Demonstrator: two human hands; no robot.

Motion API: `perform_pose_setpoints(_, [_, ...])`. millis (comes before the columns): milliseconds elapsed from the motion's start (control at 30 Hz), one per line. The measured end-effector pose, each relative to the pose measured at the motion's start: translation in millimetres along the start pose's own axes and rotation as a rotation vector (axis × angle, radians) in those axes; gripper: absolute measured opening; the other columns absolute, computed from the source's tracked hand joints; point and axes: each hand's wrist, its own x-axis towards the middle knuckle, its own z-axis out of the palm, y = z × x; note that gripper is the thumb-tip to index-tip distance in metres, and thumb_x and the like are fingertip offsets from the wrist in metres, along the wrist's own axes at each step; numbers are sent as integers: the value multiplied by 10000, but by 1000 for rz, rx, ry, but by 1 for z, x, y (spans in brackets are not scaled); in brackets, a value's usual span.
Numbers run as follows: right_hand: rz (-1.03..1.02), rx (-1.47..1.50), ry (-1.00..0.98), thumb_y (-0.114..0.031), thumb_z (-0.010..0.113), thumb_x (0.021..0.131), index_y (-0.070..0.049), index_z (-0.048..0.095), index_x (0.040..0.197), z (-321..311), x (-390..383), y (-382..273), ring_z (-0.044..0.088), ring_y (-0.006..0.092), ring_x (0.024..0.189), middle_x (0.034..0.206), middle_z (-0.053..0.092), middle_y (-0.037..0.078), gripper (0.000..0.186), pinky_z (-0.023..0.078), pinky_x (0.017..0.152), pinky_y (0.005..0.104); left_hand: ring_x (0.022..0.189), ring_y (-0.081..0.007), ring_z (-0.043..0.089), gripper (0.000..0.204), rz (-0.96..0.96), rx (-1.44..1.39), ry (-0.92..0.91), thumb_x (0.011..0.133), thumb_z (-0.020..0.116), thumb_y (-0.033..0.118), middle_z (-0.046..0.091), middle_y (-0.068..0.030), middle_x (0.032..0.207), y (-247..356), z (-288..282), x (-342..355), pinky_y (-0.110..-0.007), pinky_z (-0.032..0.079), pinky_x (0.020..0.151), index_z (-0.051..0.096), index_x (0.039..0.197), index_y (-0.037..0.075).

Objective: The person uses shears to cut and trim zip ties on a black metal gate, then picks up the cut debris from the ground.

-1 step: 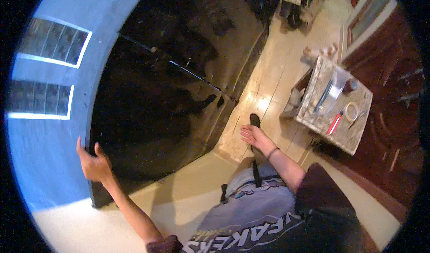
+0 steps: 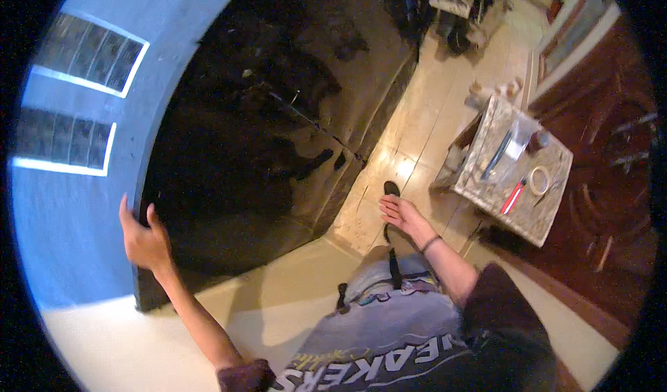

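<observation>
A large black panel [image 2: 236,184], like a metal gate leaf with a long bolt rod across it, fills the left and middle. My left hand [image 2: 147,243] is at its left edge, index finger and thumb stretched apart on either side of the edge line; whether skin touches the panel is unclear. Low in the middle, my right hand [image 2: 403,215] hangs in front of my body, palm turned up, fingers loosely extended with nothing in them. A dark band circles that wrist. Beneath the right hand shows a dark sandal [image 2: 391,188] on my foot.
To the right stands a small worn table [image 2: 479,190] bearing a red cutter knife [image 2: 513,196], a tape roll [image 2: 539,181] and a dark blue tool [image 2: 496,157]. A cat [image 2: 513,86] is behind it. A motorbike [image 2: 455,6], wooden door [image 2: 590,128] and blue wall [image 2: 62,232] surround the space.
The whole view has shifted slightly. My right hand appears a little lower and further right. My left hand stays at the black panel's edge, its fingers still apart.
</observation>
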Motion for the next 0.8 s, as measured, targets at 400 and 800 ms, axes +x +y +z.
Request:
perform_pose_setpoints(400, [-691,-203,473,-334,560,1054,-64,572,1410,-149,-291,-113,642,280,1180,1409,590,94,447,563,941,456,1257,-374,627,807,-64,-282,-367,978,448,750,667,-191,1343,37,-22,83,-477,482,1068,659,1316,49])
perform_pose_setpoints(800, [-1018,-632,542,-326,615,1065,-72,690,1215,-136,-313,-213,691,161,1029,1185,729,36,304,546,773,322,738,-270,643,502,253,-960,8,890,682,609,659,-84,789,272,-145,-171,-422,509,707,666,825,112])
